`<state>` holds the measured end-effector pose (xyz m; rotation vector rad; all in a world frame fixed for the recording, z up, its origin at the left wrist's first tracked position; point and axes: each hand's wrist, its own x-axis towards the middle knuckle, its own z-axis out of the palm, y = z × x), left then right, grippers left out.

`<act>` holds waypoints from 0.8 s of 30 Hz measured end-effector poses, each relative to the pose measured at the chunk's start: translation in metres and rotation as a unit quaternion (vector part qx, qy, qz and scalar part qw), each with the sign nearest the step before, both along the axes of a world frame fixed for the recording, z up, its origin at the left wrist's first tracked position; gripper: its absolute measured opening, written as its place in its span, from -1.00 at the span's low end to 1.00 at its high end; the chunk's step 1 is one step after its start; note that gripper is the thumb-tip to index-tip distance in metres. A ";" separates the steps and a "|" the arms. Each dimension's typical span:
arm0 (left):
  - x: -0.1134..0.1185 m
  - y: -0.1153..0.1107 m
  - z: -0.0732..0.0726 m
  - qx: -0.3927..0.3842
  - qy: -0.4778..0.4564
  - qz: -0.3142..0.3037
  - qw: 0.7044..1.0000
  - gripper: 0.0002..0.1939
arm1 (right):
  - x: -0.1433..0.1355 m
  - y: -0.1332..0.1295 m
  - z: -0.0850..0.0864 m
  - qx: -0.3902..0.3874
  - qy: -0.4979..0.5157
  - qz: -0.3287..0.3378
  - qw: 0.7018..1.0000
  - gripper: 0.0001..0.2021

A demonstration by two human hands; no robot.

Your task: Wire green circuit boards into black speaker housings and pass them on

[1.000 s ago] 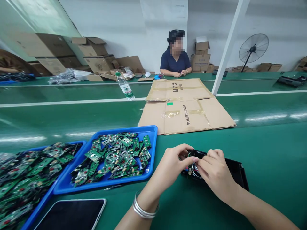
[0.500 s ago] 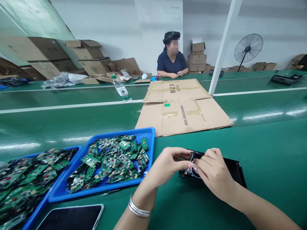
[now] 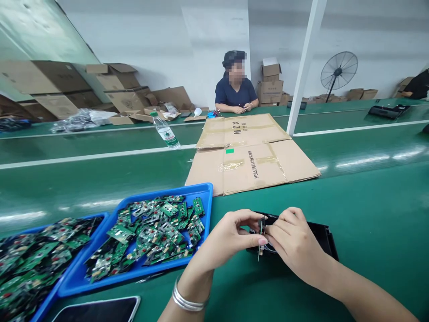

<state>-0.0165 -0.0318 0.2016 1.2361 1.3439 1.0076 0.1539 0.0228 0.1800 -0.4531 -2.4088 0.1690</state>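
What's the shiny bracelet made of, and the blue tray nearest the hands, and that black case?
Bracelet: probably polished metal, because it gleams silver.
Blue tray: likely smooth plastic, from its even colour and shiny rim.
Black case: perhaps glossy plastic, from its dark shine, though hands hide part.

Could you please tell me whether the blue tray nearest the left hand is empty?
Not empty: green circuit boards cover most of the blue tray.

The casing [image 3: 322, 241] is black, the trays [image 3: 203, 190] blue
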 end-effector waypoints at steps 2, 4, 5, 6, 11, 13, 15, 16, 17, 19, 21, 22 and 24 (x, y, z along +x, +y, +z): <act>-0.005 -0.003 0.006 -0.011 0.046 -0.008 0.999 -0.67 | 0.011 0.008 0.011 -0.047 -0.023 0.004 0.999 -0.78; -0.010 -0.008 0.013 -0.029 0.102 0.006 0.994 -0.67 | 0.028 0.019 0.017 -0.063 -0.051 -0.023 0.996 -0.79; -0.013 -0.011 0.016 -0.042 0.124 0.013 0.991 -0.67 | 0.037 0.025 0.017 -0.061 -0.078 -0.038 0.994 -0.79; -0.014 -0.013 0.018 -0.055 0.136 0.013 0.989 -0.68 | 0.046 0.030 0.015 -0.056 -0.112 -0.046 0.991 -0.79; -0.005 -0.011 0.014 -0.138 0.042 -0.117 0.983 -0.74 | 0.073 0.038 -0.006 -0.092 -0.282 0.028 0.955 -0.71; 0.005 -0.004 0.006 -0.171 -0.010 -0.173 0.970 -0.75 | 0.070 0.036 -0.011 -0.129 -0.301 0.071 0.942 -0.68; 0.014 0.004 -0.003 -0.189 -0.040 -0.206 0.959 -0.76 | 0.062 0.035 -0.014 -0.183 -0.291 0.105 0.933 -0.71; 0.018 0.008 -0.007 -0.195 -0.049 -0.209 0.957 -0.76 | 0.058 0.036 -0.015 -0.218 -0.274 0.114 0.930 -0.74; 0.020 0.011 -0.011 -0.197 -0.057 -0.199 0.958 -0.76 | 0.053 0.038 -0.015 -0.256 -0.248 0.115 0.927 -0.77; 0.023 0.015 -0.017 -0.188 -0.080 -0.154 0.967 -0.73 | 0.046 0.046 -0.019 -0.330 -0.180 0.092 0.922 -0.82; 0.023 0.017 -0.020 -0.157 -0.105 -0.094 0.977 -0.71 | 0.041 0.055 -0.025 -0.408 -0.126 0.057 0.902 -0.86; 0.023 0.018 -0.021 -0.139 -0.112 -0.066 0.982 -0.71 | 0.039 0.060 -0.029 -0.453 -0.109 0.046 0.884 -0.88; 0.022 0.018 -0.023 -0.108 -0.108 -0.017 0.988 -0.73 | 0.035 0.066 -0.036 -0.537 -0.092 0.046 0.837 -0.90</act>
